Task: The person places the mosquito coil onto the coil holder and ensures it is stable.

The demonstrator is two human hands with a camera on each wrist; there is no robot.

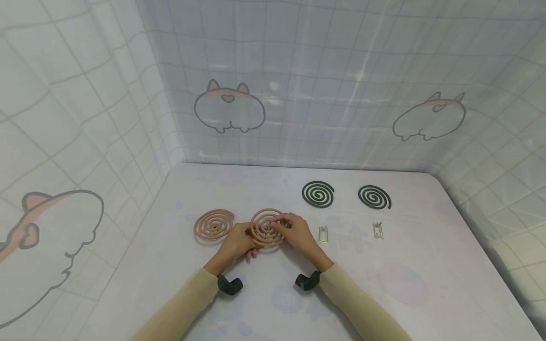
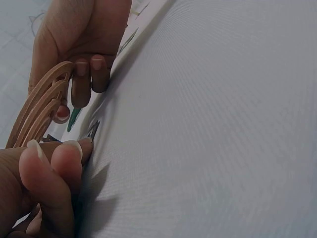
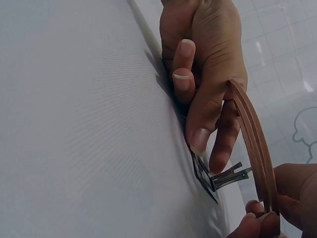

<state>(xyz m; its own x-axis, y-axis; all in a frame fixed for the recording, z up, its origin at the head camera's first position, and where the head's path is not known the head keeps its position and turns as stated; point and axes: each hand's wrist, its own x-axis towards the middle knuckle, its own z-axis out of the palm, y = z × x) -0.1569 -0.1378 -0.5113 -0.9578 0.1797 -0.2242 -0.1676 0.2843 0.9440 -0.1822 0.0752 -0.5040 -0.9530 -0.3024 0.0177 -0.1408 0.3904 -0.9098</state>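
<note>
A brown mosquito coil (image 1: 267,235) is raised a little above the table between both hands. My left hand (image 1: 237,242) is at its left side; in the right wrist view its thumb and a finger pinch a small metal coil stand (image 3: 218,184) below the coil, prong pointing towards it. My right hand (image 1: 300,233) holds the coil from the right, finger and thumb near its middle in the head view and other fingers under its edge in the right wrist view. Whether stand and coil touch is unclear. Another brown coil (image 1: 202,228) lies beside my left hand.
Two dark green coils (image 1: 318,194) lie at the back right of the white table (image 1: 273,279). Two metal stands (image 1: 323,235) lie in front of them. Curtains with a grid pattern (image 1: 324,85) surround the table at the back and sides.
</note>
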